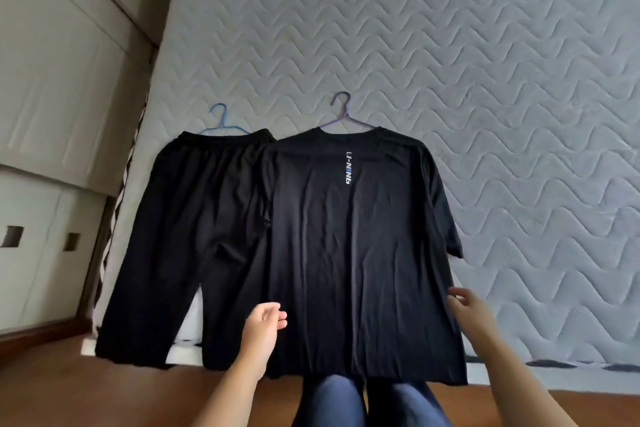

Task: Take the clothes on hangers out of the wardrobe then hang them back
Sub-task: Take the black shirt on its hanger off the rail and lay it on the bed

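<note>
- black short-sleeved t-shirt (353, 253) on a thin purple wire hanger (341, 104) lies flat on the grey quilted mattress (450, 45), hook pointing away from the person, hem hanging over the near edge.
- white "li-ning" lettering (348, 168) runs down from the collar.
- black elastic-waist trousers (194, 218) on a thin blue wire hanger (219, 114) lie just to the left, with the t-shirt's left edge overlapping them.
- left hand (265, 328) is over the shirt's lower left edge, fingers loosely curled, grasping nothing.
- right hand (467, 310) is at the shirt's lower right edge, motion-blurred; cannot tell whether it pinches the fabric or is released.
- cream panelled wardrobe doors (52, 80) stand at far left, across a strip of brown wooden floor (86, 392).
- legs in dark blue trousers (346, 402) show below the hem.
</note>
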`<state>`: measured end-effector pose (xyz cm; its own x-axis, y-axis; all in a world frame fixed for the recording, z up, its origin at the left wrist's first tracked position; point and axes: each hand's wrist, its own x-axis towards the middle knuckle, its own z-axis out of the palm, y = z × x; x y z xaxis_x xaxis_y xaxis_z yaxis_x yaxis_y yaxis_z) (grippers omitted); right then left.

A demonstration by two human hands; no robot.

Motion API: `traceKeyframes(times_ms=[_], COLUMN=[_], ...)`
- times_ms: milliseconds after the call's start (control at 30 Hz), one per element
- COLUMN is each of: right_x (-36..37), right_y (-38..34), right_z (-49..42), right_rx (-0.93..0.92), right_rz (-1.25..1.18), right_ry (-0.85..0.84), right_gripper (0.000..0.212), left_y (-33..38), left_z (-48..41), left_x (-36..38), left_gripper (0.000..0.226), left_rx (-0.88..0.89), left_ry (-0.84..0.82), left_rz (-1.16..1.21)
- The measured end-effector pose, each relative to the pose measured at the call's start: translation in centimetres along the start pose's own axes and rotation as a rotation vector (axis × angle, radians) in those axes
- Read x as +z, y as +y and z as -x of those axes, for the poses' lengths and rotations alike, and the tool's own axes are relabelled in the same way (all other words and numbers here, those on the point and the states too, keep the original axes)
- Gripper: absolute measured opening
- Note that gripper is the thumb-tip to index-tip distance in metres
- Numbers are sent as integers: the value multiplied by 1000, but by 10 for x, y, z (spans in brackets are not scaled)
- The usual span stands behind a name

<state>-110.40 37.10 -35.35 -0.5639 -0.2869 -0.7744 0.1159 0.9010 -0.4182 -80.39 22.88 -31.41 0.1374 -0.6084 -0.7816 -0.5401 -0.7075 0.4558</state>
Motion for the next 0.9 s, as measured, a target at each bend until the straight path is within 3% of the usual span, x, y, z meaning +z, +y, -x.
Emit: traceKeyframes(times_ms=[167, 300, 533, 633, 733, 900], right_x=[-9, -20, -3, 26, 68, 169], right_y=[36, 56, 42, 32, 27, 41], right_z=[33, 47, 80, 98, 129, 189], right_rx=[120, 141, 9, -69, -150, -289], right_rz=[-113, -36, 167, 245, 369, 635], right_ry=[-134, -176, -254, -287, -304, -296], right_gripper=[21, 17, 18, 34, 15, 23], left_y=[-69, -112, -204, -247, -288, -380], left_z=[40, 63, 78, 93, 109, 141], left_x=[-18, -34, -66, -84, -109, -167], left_gripper=[20, 19, 20, 19, 21, 26], left_rx=[-85, -92, -216, -250, -283, -324], left_ry=[85, 157, 159, 135, 100, 150], left_rz=[33, 114, 174, 231, 274, 433])
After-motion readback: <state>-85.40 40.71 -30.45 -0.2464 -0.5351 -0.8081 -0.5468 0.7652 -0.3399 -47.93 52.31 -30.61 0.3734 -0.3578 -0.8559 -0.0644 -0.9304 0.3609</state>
